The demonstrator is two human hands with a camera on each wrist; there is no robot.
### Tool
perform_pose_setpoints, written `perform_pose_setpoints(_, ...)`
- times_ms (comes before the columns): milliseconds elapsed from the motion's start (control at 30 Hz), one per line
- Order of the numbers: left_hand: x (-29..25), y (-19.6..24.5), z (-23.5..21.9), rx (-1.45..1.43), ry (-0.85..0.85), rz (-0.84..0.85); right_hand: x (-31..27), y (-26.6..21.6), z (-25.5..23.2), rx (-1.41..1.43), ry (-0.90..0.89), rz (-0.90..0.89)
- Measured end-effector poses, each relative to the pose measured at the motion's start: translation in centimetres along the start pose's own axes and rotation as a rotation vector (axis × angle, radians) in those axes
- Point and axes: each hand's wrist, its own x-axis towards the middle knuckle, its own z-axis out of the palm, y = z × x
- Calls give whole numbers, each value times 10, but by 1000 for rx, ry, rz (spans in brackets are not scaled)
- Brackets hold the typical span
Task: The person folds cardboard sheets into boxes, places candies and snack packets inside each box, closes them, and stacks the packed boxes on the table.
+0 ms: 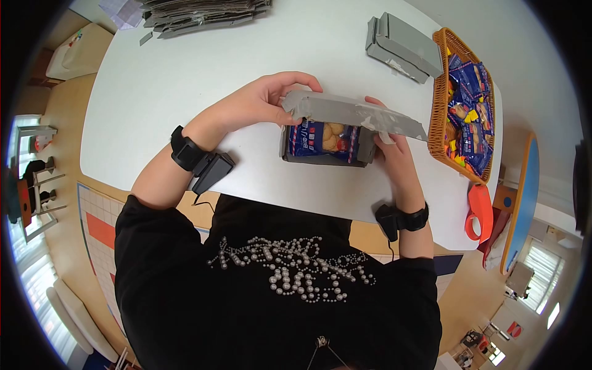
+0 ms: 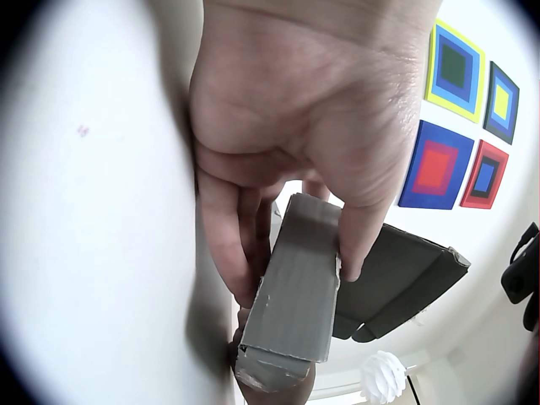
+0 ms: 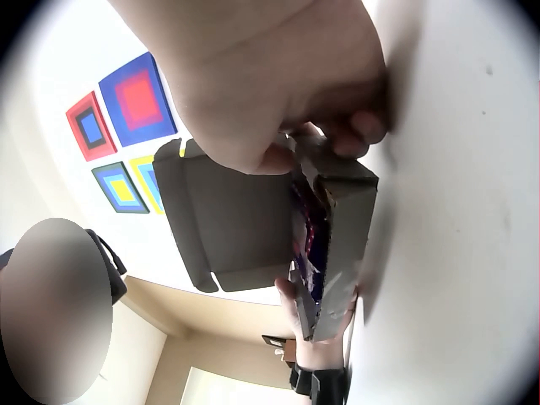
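Observation:
A small grey cardboard box [image 1: 364, 115] stands near the table's front edge with its lid raised. Inside lies a blue snack packet [image 1: 324, 139] showing round cookies; its edge also appears in the right wrist view [image 3: 314, 245]. The left hand [image 1: 262, 102] grips the box's left end, thumb on one side and fingers on the other, around the grey end wall [image 2: 295, 287] in the left wrist view. At the box's right end, the right hand [image 1: 398, 157] pinches the side near a flap, fingers partly hidden by the lid. The lid [image 3: 232, 219] tilts open.
A wicker basket [image 1: 439, 105] of blue and yellow packets stands at the right, beside closed grey boxes [image 1: 407, 46]. Flattened grey cardboard [image 1: 203, 13] is stacked at the back left. A red tape dispenser [image 1: 480, 209] lies at the right edge of the white table [image 1: 154, 92].

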Motion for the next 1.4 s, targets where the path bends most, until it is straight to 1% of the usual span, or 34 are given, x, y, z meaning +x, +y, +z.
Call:
perform_pose_setpoints(67, -1, 0, 0, -8, 2, -3, 0, -1, -5, 45, -57, 94)
perform_pose_setpoints(200, 0, -2, -1, -32, 8, 11, -3, -14, -1, -37, -58, 99)
perform_pose_setpoints(300, 0, -4, -1, -46, 17, 33, -2, -13, -1, -2, -68, 67)
perform_pose_setpoints(367, 1, -8, -3, -64, -3, 34, -3, -17, 1, -154, -42, 51)
perform_pose_setpoints(500, 1, -6, -3, -73, -26, 13, -1, -13, 2, -250, -10, 42)
perform_pose_setpoints(567, 1, -7, -2, -72, -25, 8, 1, -5, 2, -339, 17, -100)
perform_pose_setpoints(700, 1, -4, -1, -76, -27, 5, 0, -4, 9, -346, 62, -121)
perform_pose_setpoints(767, 1, -5, -1, -66, -27, 1, 1, 0, 9, -418, 93, -240)
perform_pose_setpoints(900, 1, -6, -2, -62, -35, -6, 0, -3, 11, -457, 106, -234)
perform_pose_setpoints(1000, 2, -7, -2, -61, -37, -1, -1, -5, 12, -501, 102, -182)
perform_pose_setpoints(1233, 1, -5, -2, -17, -26, -2, 0, -4, 16, -578, 127, -200)
perform_pose_setpoints(1333, 3, -6, -3, -27, -51, 9, 1, -5, 17, -604, 120, -202)
perform_pose_setpoints(1400, 2, -6, -1, -20, -17, 0, 3, -3, 15, -613, 110, -217)
